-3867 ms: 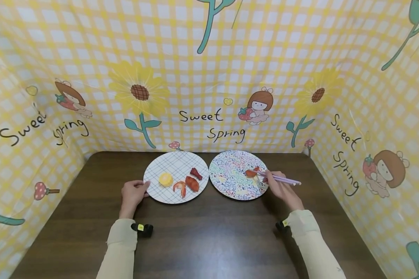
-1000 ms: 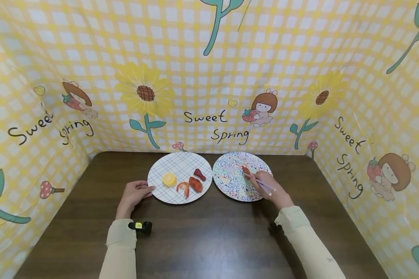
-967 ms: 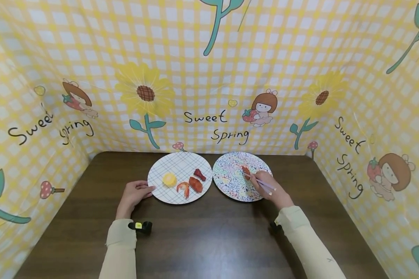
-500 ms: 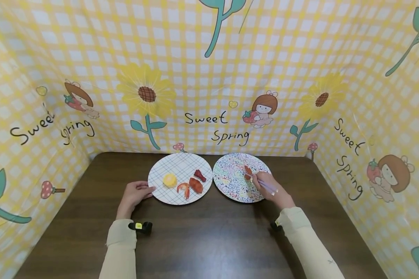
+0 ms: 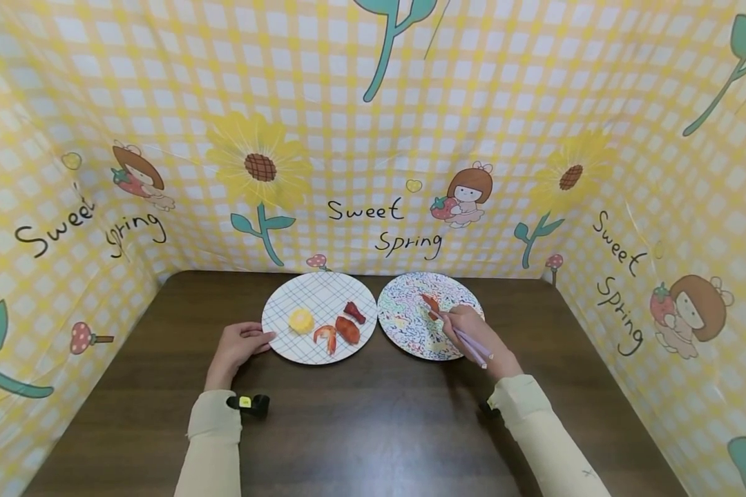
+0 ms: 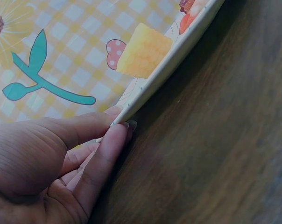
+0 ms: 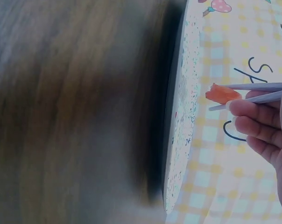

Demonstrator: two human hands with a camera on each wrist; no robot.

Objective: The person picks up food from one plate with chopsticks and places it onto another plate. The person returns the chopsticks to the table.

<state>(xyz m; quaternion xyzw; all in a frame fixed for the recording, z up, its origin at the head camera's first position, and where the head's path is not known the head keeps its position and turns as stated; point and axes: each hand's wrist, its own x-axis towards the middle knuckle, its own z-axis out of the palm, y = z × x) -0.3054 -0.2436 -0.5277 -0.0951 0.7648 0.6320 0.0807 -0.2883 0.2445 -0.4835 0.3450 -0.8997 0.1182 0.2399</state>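
Note:
My left hand (image 5: 239, 348) pinches the left rim of a white plate (image 5: 304, 291) with crossing blue lines, thumb on top and fingers under. On that plate lie a yellow corn piece (image 5: 301, 319), a shrimp (image 5: 327, 339), an orange-brown chicken wing (image 5: 348, 330) and a small dark red drumstick (image 5: 354, 313). My right hand (image 5: 469, 323) holds purple chopsticks (image 5: 475, 345) over the speckled multicoloured plate (image 5: 400, 297). Between their tips is an orange-red food piece (image 7: 222, 94), raised above the plate in the right wrist view; its kind is unclear.
Both plates stand side by side, rims close together, at the back of a dark wooden table (image 5: 373, 428). Yellow checked cloth (image 5: 348, 138) with printed flowers and figures hangs behind and along both sides. A black wrist camera (image 5: 257, 405) sits by the left cuff.
My right hand has moved left over the speckled plate, carrying the chopsticks and food piece from its right side toward the middle. The chopstick handles have swung toward me. My left hand stays at the rim.

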